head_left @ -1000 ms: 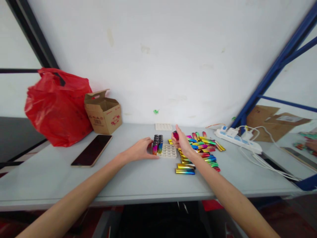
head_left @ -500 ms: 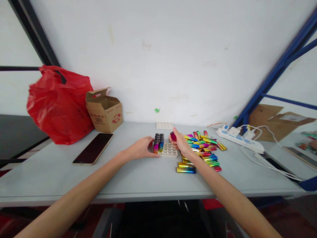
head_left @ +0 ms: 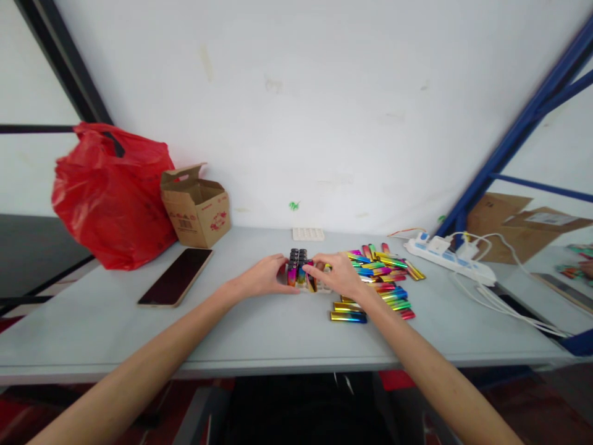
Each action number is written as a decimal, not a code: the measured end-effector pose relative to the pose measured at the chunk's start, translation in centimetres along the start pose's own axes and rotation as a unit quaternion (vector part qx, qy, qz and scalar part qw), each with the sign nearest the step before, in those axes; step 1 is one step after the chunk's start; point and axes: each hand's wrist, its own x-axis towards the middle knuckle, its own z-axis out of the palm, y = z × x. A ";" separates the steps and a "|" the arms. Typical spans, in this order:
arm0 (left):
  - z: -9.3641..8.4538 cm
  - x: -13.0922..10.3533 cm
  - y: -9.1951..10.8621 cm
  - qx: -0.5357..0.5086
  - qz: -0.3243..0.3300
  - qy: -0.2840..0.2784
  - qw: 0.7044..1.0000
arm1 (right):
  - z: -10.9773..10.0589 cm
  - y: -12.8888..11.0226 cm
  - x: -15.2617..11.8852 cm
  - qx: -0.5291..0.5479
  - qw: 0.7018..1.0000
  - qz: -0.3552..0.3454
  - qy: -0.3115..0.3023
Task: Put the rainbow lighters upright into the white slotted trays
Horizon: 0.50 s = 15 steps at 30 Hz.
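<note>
Two rows of upright metallic lighters [head_left: 291, 275] with black tops stand at the left side of a white holed tray [head_left: 323, 289]. My left hand [head_left: 266, 276] is beside them, thumb and fingers apart around the tray's left end, with nothing held inside. My right hand [head_left: 334, 272] pinches a lighter [head_left: 312, 283] low over the tray, just right of the standing rows, and covers much of the tray. To the right of that hand lies a loose pile of colourful shiny lighters [head_left: 393, 293].
A second white tray [head_left: 308, 234] lies by the wall. On the left are a phone [head_left: 176, 278], an open cardboard box [head_left: 197, 210] and a red plastic bag [head_left: 113, 204]. A power strip [head_left: 449, 262] with white cables sits at the right.
My right hand has moved left and down, bringing its lighter from above the tray's right part to beside the standing rows. My left hand has stayed in place.
</note>
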 end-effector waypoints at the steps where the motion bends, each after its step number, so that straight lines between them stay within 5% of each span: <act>1: 0.0 0.0 0.1 0.000 -0.003 -0.003 1.000 | 0.1 0.0 0.0 0.001 1.000 0.003 -0.005; 15: 0.1 0.1 -0.2 -0.016 -0.011 -0.007 1.000 | 1.0 0.9 -0.1 -0.100 0.992 -0.073 -0.032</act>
